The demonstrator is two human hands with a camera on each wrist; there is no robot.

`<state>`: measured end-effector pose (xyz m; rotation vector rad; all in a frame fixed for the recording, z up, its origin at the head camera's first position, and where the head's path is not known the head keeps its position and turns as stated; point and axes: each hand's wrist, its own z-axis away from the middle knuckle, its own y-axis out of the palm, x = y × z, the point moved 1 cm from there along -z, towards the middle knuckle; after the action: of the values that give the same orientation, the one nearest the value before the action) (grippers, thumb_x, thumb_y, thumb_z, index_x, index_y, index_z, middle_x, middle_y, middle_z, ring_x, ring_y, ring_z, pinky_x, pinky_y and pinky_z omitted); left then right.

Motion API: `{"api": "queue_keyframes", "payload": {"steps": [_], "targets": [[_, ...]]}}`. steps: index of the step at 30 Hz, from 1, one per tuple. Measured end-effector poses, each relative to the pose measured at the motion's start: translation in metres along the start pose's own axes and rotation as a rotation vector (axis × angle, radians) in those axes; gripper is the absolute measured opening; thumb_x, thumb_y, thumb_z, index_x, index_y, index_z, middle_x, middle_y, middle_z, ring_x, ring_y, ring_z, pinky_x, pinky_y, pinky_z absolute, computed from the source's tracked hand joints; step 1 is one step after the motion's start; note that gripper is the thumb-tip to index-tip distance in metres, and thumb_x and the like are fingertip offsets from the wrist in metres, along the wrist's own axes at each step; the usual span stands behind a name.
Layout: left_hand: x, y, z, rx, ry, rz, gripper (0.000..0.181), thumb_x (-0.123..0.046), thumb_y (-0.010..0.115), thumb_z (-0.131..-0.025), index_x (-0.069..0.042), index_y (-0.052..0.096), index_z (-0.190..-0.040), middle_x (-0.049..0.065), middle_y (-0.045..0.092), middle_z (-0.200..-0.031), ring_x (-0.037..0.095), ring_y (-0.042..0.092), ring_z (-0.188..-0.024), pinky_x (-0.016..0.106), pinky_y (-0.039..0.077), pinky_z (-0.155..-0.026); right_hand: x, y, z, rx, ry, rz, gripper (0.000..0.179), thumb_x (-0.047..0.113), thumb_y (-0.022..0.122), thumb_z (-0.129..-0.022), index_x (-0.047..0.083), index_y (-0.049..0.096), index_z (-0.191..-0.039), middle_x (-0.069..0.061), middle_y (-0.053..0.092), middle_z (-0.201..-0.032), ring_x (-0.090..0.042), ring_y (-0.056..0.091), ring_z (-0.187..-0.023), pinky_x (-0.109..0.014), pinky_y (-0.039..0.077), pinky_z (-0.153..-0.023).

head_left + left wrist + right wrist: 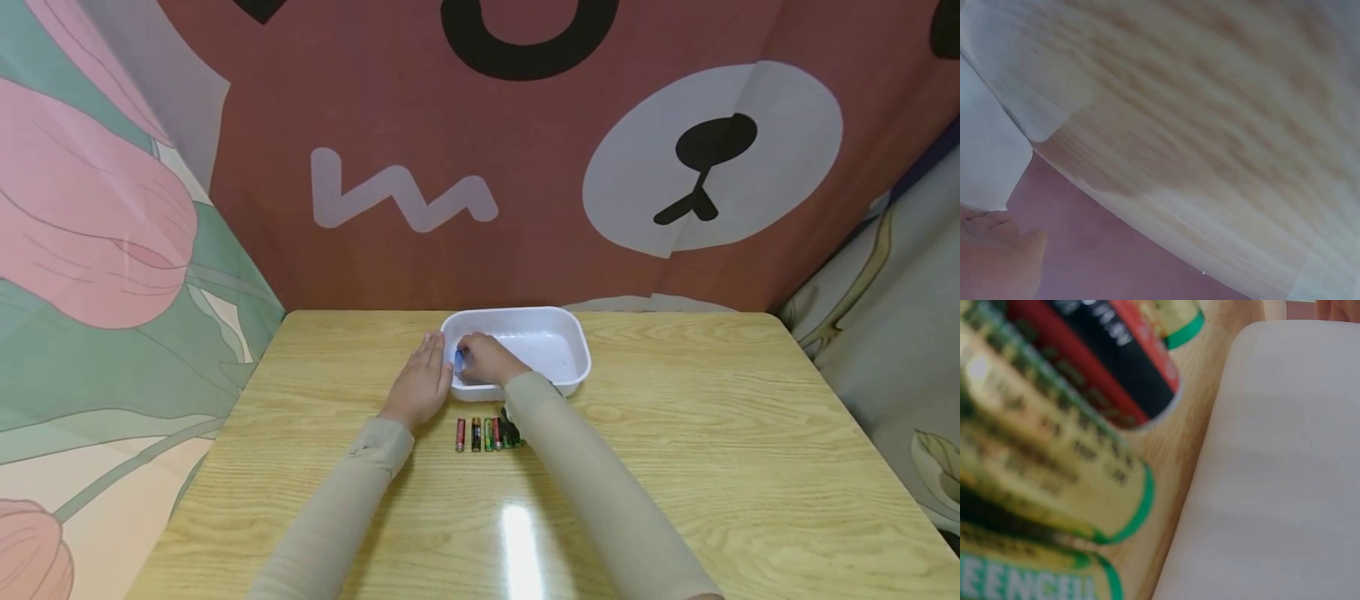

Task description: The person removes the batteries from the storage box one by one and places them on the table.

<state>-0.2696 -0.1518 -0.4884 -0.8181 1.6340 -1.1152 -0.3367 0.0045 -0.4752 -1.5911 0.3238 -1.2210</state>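
A white plastic basin stands near the far edge of the table. My left hand rests against the basin's left end with its fingers straight; part of it shows in the left wrist view. Reaching inside the basin, my right hand pinches a small blue thing at the left end. The fingers cover most of it, so its kind cannot be told. In front of the basin lie several batteries in a row, among them a red battery, a black one and a green one.
A dark object lies by the right-hand batteries, partly behind my right sleeve. The right wrist view shows gold-green batteries close to the basin's outer wall. Behind the wooden table hangs a printed cloth.
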Motion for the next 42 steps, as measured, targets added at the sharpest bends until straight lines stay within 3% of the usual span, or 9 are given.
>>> {"api": "queue_keyframes", "payload": {"steps": [11,16,32,42], "targets": [[0.003,0.001,-0.001,-0.018,0.016,-0.019,0.063,-0.033,0.026,-0.11,0.006,0.016,-0.159,0.021,0.019,-0.166,0.033,0.014,-0.154,0.049,0.02,-0.125,-0.001,-0.002,0.001,-0.021,-0.002,-0.033,0.048,0.009,0.083,-0.081,-0.005,0.066,-0.124,-0.014,0.069,-0.115,-0.023,0.064,-0.103,-0.035,0.054,-0.097],[0.003,0.0,0.0,0.002,0.007,-0.032,0.064,-0.036,0.023,-0.11,0.005,0.014,-0.159,0.02,0.017,-0.166,0.032,0.012,-0.155,0.049,0.018,-0.125,-0.001,-0.003,0.001,-0.025,-0.028,-0.035,0.046,0.007,0.083,-0.08,-0.005,0.067,-0.121,-0.013,0.07,-0.111,-0.022,0.064,-0.098,-0.034,0.055,-0.093],[0.002,0.0,0.001,-0.012,0.009,-0.033,0.065,-0.035,0.023,-0.11,0.007,0.015,-0.159,0.02,0.017,-0.166,0.033,0.014,-0.154,0.05,0.019,-0.125,0.002,-0.016,0.011,-0.05,-0.033,-0.05,0.046,0.01,0.084,-0.08,-0.004,0.068,-0.12,-0.013,0.071,-0.112,-0.026,0.065,-0.105,-0.037,0.054,-0.098],[0.0,-0.002,0.001,-0.009,0.005,-0.027,0.064,-0.034,0.025,-0.11,0.007,0.015,-0.159,0.021,0.018,-0.166,0.034,0.014,-0.154,0.05,0.018,-0.125,-0.004,-0.024,0.032,-0.117,-0.013,-0.121,0.047,0.014,0.086,-0.079,-0.003,0.068,-0.12,-0.013,0.071,-0.112,-0.026,0.066,-0.104,-0.038,0.055,-0.096]]}}
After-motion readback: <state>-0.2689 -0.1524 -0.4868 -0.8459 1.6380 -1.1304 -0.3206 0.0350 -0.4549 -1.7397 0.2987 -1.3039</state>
